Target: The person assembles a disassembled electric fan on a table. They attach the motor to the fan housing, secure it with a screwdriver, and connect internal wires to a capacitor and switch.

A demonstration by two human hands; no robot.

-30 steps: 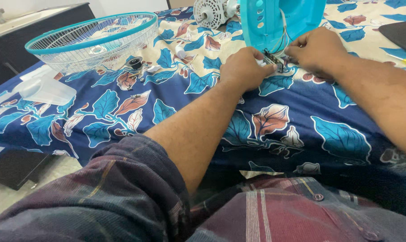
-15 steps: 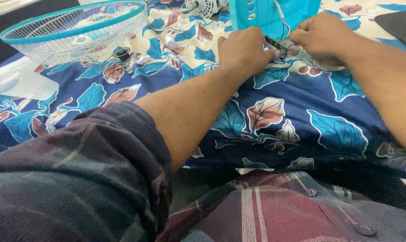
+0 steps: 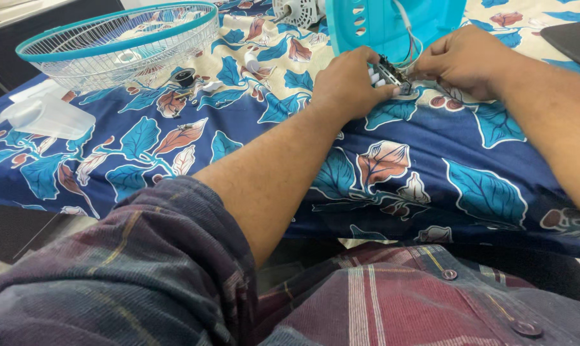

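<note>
My left hand (image 3: 349, 80) and my right hand (image 3: 462, 59) meet over a small dark switch block (image 3: 391, 74) with white buttons and thin wires. Both hands pinch it from either side. It lies on the blue leaf-patterned cloth (image 3: 392, 173) just in front of a turquoise plastic fan housing (image 3: 392, 22), and its wires run up into that housing. My left forearm crosses the middle of the view, with a plaid sleeve near the bottom left.
A turquoise-rimmed wire fan guard (image 3: 117, 41) lies at the upper left. A white fan motor (image 3: 296, 11) sits behind the housing. Small black and white parts (image 3: 186, 77) lie near the guard. A clear plastic piece (image 3: 43, 115) rests at the left edge, a dark flat object (image 3: 572, 38) at the right.
The view has shifted a little between frames. Both hands stay on the switch block by the fan housing, with only small finger movements.
</note>
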